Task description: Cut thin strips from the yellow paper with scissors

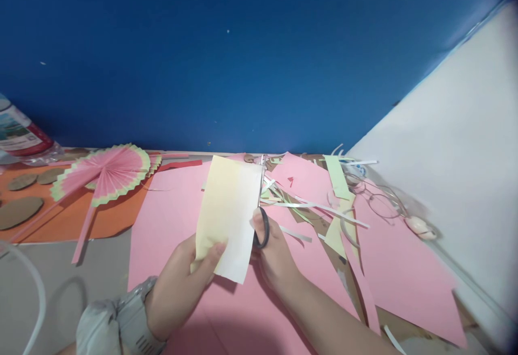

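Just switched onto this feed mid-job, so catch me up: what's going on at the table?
A person's left hand holds a pale yellow sheet up over the pink paper on the table. The right hand has black-handled scissors set along the sheet's right edge. Cut strips lie to the right. A pink folded fan rests on orange paper at the left.
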`<state>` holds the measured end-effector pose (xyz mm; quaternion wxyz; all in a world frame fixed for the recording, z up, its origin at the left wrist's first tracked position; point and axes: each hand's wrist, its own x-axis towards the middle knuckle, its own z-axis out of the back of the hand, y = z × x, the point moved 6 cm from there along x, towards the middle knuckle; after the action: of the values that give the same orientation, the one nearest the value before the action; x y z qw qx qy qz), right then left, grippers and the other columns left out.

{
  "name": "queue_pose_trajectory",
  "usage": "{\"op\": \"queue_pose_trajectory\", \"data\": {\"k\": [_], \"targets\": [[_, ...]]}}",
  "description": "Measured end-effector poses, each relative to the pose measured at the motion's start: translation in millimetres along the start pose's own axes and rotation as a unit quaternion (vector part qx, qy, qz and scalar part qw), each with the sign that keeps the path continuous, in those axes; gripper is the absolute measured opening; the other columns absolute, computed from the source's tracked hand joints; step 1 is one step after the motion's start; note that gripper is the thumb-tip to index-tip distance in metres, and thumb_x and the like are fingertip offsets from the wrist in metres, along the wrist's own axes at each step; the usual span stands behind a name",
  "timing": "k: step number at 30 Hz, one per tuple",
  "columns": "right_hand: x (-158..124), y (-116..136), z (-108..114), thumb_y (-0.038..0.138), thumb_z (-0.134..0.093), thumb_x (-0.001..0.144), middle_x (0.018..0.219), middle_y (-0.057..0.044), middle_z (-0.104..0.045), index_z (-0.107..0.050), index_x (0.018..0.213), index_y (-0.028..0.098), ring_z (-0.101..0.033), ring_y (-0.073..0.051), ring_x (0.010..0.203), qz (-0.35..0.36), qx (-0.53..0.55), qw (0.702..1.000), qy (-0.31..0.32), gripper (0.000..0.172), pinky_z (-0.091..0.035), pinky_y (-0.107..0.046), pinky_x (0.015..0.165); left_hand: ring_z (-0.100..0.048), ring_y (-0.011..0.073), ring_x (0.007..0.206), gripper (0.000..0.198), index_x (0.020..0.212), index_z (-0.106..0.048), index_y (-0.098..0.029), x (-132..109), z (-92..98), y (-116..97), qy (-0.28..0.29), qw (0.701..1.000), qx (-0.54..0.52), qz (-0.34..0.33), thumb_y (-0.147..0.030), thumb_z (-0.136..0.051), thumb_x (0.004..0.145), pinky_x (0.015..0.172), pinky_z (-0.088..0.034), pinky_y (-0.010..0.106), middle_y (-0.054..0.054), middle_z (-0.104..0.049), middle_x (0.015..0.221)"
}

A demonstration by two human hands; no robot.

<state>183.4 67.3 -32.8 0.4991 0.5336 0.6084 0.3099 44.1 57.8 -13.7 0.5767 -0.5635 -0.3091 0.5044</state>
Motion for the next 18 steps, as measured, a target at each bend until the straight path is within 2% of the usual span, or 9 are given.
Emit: {"op": "queue_pose_trajectory", "data": {"k": [6,18], "targets": [[0.0,4.7,0.1,0.064,-0.059,0.08,0.046,0.007,-0.038,-0.052,0.069,0.019,-0.03,-0.007,0.038,0.021,-0.017,1.0,-0.003,0.047,-0.024,-0.021,0.038,-0.065,0.0205,0.094,0.04,0.112,-0.065,-0.015,0.7,1.0,-1.7,-0.002,1.0,0.012,-0.006,-0.046,-0.05,0.091,0.084,-0.05,0.025,0.005,-0.073,0.104],[0.5,9.8,-2.7,0.061,-0.057,0.083,0.048,0.008,-0.032,-0.054,0.072,0.019,-0.026,-0.006,0.038,0.033,-0.003,0.999,0.031,0.044,-0.02,-0.022,0.038,-0.064,0.0173,0.078,0.033,0.096,-0.066,-0.016,-0.8,0.4,-1.0,0.014,1.0,0.013,0.007,-0.045,-0.051,0.091,0.066,-0.048,0.022,0.0,-0.072,0.082]]}}
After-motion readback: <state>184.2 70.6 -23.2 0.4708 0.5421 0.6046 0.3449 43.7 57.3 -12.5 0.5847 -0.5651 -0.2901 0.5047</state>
